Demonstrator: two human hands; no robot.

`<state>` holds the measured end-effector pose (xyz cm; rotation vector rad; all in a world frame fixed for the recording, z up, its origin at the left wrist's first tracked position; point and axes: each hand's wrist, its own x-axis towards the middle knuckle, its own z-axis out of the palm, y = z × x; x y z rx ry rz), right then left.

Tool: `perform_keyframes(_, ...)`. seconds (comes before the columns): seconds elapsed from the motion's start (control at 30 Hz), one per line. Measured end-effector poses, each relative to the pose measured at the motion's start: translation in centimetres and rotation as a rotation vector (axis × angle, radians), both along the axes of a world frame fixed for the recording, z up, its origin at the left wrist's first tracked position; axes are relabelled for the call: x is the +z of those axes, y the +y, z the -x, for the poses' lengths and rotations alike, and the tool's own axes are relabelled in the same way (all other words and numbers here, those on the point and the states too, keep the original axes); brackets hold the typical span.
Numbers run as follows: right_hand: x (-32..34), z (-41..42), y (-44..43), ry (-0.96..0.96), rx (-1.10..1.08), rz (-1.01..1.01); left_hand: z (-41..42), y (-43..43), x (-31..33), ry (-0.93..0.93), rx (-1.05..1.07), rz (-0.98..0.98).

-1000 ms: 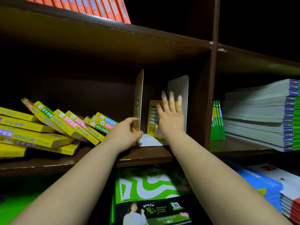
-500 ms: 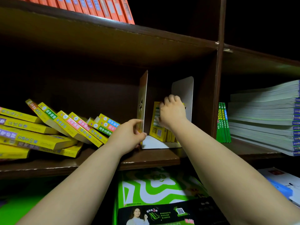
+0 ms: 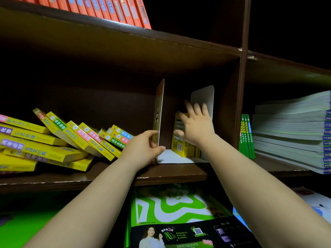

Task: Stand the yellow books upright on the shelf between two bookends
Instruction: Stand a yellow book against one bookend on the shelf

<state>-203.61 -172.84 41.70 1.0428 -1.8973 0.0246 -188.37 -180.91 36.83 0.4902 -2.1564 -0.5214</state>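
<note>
Closest to me, below the working level, a green-and-white magazine (image 3: 170,206) lies face up. Both bare forearms reach over it to the shelf (image 3: 71,181), whose front lip is chipped pale in places. The left hand (image 3: 143,147) pinches the lower front edge of the left bookend (image 3: 160,111), thumb low on its inner side and fingers curled round the outer. That plate stands upright, nearly edge-on to me, and its white foot lies flat on the board toward the right. Just beyond, the right hand (image 3: 195,126) is spread wide with straight fingers, blurred, laid against the upper part of the standing yellow books (image 3: 179,145). These few slim volumes stand upright on the white foot, a barcode on the nearest cover. They are packed toward the right bookend (image 3: 204,95), a pale plate with rounded corners close to the dark wooden divider (image 3: 241,104). Open room shows between the left bookend and the nearest upright cover. Left of that bookend the loose yellow books (image 3: 53,140) slump in a fan, some flat, some leaning, their spines banded pink, green and blue. Past the divider stand thin green books (image 3: 246,136) beside a tall grey stack (image 3: 290,133). On the level above, orange books (image 3: 107,8) lean.
</note>
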Motion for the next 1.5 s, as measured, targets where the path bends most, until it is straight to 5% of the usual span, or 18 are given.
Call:
perform_keyframes(0.53,-0.5,-0.4,0.2,0.017,-0.015,0.026,0.0,0.3,0.0,-0.033,0.014,0.004)
perform_keyframes(0.93,-0.5,-0.1,0.9,-0.033,-0.015,-0.010,1.0,1.6,0.4,-0.120,0.427,0.292)
perform_keyframes(1.27,-0.6,-0.3,1.0,-0.071,-0.004,-0.006,-1.0,1.0,0.1,-0.110,0.298,0.200)
perform_keyframes(1.37,-0.7,-0.2,1.0,-0.063,-0.004,-0.003,-3.3,0.0,0.2,-0.020,0.368,0.435)
perform_keyframes(1.5,-0.8,-0.3,0.9,-0.072,-0.009,0.013,-5.6,-2.3,1.0,-0.439,0.367,0.666)
